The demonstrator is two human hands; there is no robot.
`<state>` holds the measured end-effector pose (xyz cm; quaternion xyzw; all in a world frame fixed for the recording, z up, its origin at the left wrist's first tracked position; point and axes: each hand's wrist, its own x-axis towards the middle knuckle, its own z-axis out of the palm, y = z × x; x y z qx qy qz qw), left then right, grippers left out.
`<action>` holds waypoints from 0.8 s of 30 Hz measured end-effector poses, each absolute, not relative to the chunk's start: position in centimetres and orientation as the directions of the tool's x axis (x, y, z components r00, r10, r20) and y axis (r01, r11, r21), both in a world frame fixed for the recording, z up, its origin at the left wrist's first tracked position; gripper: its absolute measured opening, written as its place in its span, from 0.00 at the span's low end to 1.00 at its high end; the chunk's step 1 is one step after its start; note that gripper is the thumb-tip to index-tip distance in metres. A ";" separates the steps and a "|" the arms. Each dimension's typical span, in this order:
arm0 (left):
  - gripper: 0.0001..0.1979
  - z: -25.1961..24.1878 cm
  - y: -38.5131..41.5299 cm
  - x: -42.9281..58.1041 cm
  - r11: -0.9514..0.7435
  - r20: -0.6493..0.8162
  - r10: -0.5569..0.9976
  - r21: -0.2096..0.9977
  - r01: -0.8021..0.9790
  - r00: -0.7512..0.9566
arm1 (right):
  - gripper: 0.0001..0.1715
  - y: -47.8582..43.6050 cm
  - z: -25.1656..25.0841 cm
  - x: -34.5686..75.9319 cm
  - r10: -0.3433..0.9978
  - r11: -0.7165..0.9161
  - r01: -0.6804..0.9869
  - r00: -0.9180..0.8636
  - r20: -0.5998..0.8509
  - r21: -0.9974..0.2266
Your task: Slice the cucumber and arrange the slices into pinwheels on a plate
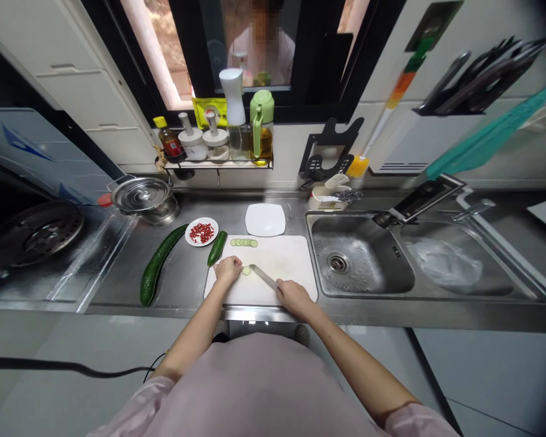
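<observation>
My right hand (295, 297) grips the handle of a kitchen knife (264, 277), its blade pointing left and away across a white cutting board (295, 255). The blade tip is close to a single cucumber slice (246, 271) lying on the board. Just left of that slice, my left hand (228, 270) has its fingers drawn together; whatever they may hold is hidden. A row of overlapping cucumber slices (244, 243) lies near the board's far edge. Beyond my left hand, a shorter cucumber piece (217, 247) rests at the board's left edge.
A long cucumber (159, 267) and a small plate of chopped red pieces (202, 232) are at left, near a lidded steel pot (145, 200). A white square dish (264, 220) stands behind the board. The double sink (359, 255) is right; a seasoning rack (213, 162) hangs above.
</observation>
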<state>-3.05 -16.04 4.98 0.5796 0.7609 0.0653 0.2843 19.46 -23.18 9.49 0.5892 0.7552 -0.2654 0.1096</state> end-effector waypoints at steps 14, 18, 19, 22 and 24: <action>0.04 4.6 -15.7 -3.1 0.333 -0.379 0.909 0.410 0.849 -0.174 | 0.16 -23.2 10.2 18.1 0.806 0.241 0.948 -0.315 -0.502 -0.208; 0.04 4.7 -15.7 -3.1 0.337 -0.383 0.906 0.403 0.851 -0.178 | 0.16 -23.2 10.3 18.0 0.797 0.245 0.949 -0.315 -0.515 -0.201; 0.04 4.7 -15.7 -3.1 0.337 -0.384 0.906 0.402 0.852 -0.177 | 0.16 -23.2 10.3 18.0 0.797 0.250 0.947 -0.319 -0.513 -0.199; 0.05 4.6 -15.6 -3.2 0.333 -0.389 0.905 0.400 0.854 -0.171 | 0.16 -23.2 10.3 17.9 0.796 0.259 0.946 -0.325 -0.511 -0.197; 0.05 4.6 -15.6 -3.2 0.334 -0.393 0.904 0.398 0.854 -0.171 | 0.16 -23.2 10.3 17.9 0.796 0.257 0.946 -0.322 -0.512 -0.196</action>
